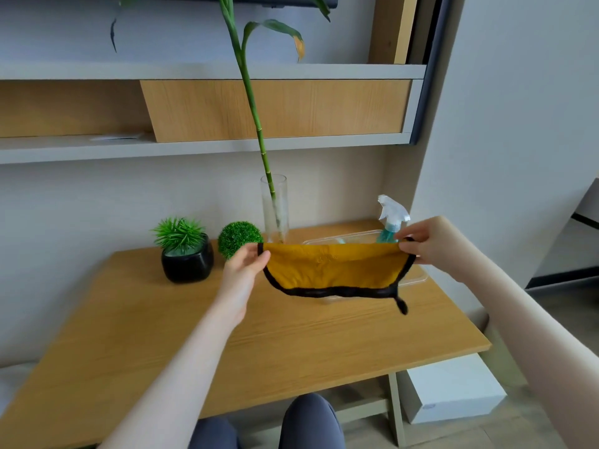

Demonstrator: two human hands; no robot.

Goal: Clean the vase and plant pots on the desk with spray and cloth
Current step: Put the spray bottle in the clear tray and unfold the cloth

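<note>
A mustard-yellow cloth [330,270] with a black hem hangs stretched above the wooden desk [162,335]. My left hand [249,262] pinches its left top corner and my right hand [421,241] pinches its right top corner. Behind the cloth stands a tall clear glass vase [275,209] holding a green bamboo stalk. Left of it sit a black pot [188,262] with a spiky green plant and a round green ball plant [238,238], whose pot is hidden by my left hand. A clear-topped teal spray bottle [392,218] stands in a clear plastic tray [418,277] behind the cloth.
Wall shelves [194,147] with a wooden panel run above the desk, and the bamboo stalk rises past them. A white box [453,390] sits on the floor under the desk's right end. My knees show at the near desk edge.
</note>
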